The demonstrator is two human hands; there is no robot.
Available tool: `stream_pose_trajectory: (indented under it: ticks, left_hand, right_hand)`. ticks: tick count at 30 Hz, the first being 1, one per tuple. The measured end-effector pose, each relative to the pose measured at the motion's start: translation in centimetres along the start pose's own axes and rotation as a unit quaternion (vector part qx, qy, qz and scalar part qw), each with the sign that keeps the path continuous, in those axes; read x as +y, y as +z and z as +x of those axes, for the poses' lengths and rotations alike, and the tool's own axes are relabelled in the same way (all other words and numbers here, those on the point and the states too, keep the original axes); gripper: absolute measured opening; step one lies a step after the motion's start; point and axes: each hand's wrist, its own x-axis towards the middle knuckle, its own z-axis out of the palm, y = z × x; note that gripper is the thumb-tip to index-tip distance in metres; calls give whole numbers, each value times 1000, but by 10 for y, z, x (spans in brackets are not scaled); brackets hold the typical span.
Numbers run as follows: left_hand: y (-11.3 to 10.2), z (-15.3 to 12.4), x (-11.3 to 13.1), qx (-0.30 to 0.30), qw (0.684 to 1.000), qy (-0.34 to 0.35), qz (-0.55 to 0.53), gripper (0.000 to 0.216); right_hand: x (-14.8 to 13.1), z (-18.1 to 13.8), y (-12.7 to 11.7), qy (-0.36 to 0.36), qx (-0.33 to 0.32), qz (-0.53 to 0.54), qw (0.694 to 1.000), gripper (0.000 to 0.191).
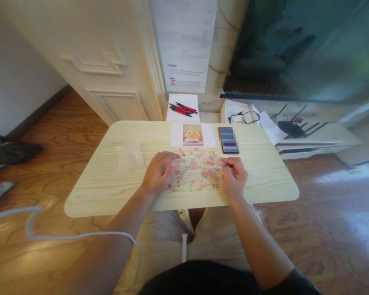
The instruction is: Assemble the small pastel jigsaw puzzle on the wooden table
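Note:
Many small puzzle pieces (193,165) in pink, orange and yellow lie loose on the wood-grain table (92,176). At their left edge my left hand (160,170) rests on the tabletop, fingers stretched toward the pieces and the thumb a little apart. My right hand (235,177) is at their right edge, its thumb and index finger pinched together. Whatever may be between those fingertips is too small to make out. Just beyond the pieces lies a white sheet with a printed picture (193,135) of a yellow figure.
A phone (228,140) lies at the table's far right, and a clear plastic bag (130,157) at the left. Behind the table, red and black pens (183,109) rest on white paper. A white cable (80,235) crosses over my left forearm.

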Motion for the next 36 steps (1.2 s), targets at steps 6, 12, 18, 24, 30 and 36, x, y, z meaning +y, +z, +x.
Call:
stream_pose_trajectory:
  ticks: [6, 12, 18, 24, 30, 36]
  left_hand:
    - [3, 0, -3, -25, 1000, 1, 13, 49]
    - [3, 1, 0, -57, 997, 17, 47, 44]
    - [5, 1, 0, -70, 995, 27, 66, 42]
    - [6, 1, -1, -70, 994, 26, 76, 40]
    - [7, 2, -2, -67, 994, 30, 80, 37]
    - [7, 2, -2, -68, 994, 31, 81, 36]
  right_hand:
    - [7, 33, -18, 4, -59, -66, 996, 19]
    - [16, 59, -38, -81, -255, -166, 949, 29]
    - [23, 38, -45, -111, -278, -224, 927, 35]
    - [21, 21, -41, -129, -237, -232, 935, 31]
    - [17, 21, -39, -158, -279, -228, 919, 35]
    - [12, 22, -37, -170, -352, -303, 869, 52]
